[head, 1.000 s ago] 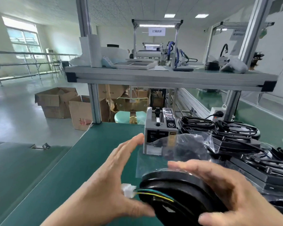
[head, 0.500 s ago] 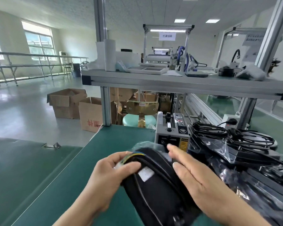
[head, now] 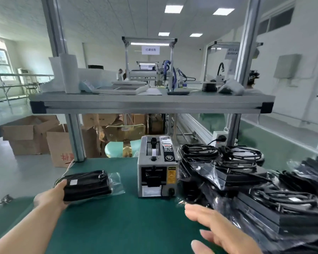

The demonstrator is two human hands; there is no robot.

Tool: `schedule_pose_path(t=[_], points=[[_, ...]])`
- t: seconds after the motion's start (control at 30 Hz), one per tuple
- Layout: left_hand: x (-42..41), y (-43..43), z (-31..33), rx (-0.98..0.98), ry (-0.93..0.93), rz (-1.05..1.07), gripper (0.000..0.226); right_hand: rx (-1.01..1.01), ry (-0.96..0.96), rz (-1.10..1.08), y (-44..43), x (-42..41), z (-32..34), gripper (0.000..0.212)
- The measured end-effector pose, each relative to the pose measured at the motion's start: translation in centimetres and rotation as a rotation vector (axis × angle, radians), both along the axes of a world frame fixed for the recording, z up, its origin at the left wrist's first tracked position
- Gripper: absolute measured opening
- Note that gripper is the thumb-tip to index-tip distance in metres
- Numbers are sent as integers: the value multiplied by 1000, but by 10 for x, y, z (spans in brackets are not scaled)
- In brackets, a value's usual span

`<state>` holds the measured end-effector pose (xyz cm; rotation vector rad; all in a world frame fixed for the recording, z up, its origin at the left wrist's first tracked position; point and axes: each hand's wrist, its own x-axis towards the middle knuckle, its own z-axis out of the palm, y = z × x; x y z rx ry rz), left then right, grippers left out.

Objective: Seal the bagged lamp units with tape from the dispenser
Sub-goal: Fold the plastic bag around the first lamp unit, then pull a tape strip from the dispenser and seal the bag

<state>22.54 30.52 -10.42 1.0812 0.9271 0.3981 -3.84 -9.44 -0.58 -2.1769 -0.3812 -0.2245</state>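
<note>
The left hand [head: 50, 197] is gripping the near-left end of one black lamp unit in a clear plastic bag [head: 86, 186], thumb lying over the top and the other fingers hidden beneath. This unit is resting on the green bench mat [head: 121, 226], well left of the grey box-shaped tape dispenser [head: 157, 173]. The bag's loose clear mouth is trailing out to the right, towards the dispenser. No tape is showing on it, though the view is too coarse to rule a strip out. The right hand [head: 220, 230] is hovering low over the mat at the near right, fingers spread and nearly straight, holding nothing and blurred by motion. It is lying just beside the pile of black bagged lamp units [head: 255, 182], which is crowding the right side of the bench and touching the dispenser's right flank. Whether a cut strip is waiting at the dispenser's outlet cannot be told. In my judgement the task is standing at an early stage: one unit is sitting apart on the left and a large pile is awaiting attention on the right, with no seals visible anywhere.
</note>
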Motion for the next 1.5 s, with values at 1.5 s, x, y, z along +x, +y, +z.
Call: schedule_pose_path(t=[1.5], points=[[-235,-243,55,1657,-1019,-502,49,1228,485,-52,-10,7,-7,53]])
